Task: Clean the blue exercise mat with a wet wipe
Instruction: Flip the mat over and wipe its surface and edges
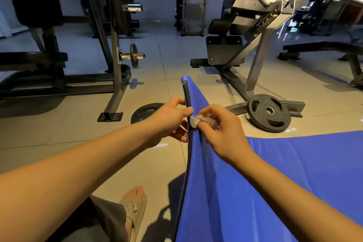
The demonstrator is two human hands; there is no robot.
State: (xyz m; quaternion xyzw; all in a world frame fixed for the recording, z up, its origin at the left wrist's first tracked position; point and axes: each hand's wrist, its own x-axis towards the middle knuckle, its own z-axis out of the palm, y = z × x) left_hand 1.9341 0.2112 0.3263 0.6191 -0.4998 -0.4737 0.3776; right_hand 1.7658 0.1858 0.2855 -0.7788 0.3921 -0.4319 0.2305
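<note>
The blue exercise mat [284,173] lies on the tiled floor at the right, with its left edge lifted into an upright ridge that ends in a corner at the middle of the view. A black zipper strip [187,94] runs along that raised edge. My left hand [172,120] grips the lifted edge from the left side. My right hand [222,129] pinches a crumpled grey-white wet wipe [196,121] and presses it against the edge, right beside my left thumb.
Two black weight plates [269,112] [144,112] lie on the floor just beyond the mat. A hyperextension bench [255,31] stands behind on the right, a rack with a loaded bar [117,45] on the left. My sandalled foot [135,208] is below.
</note>
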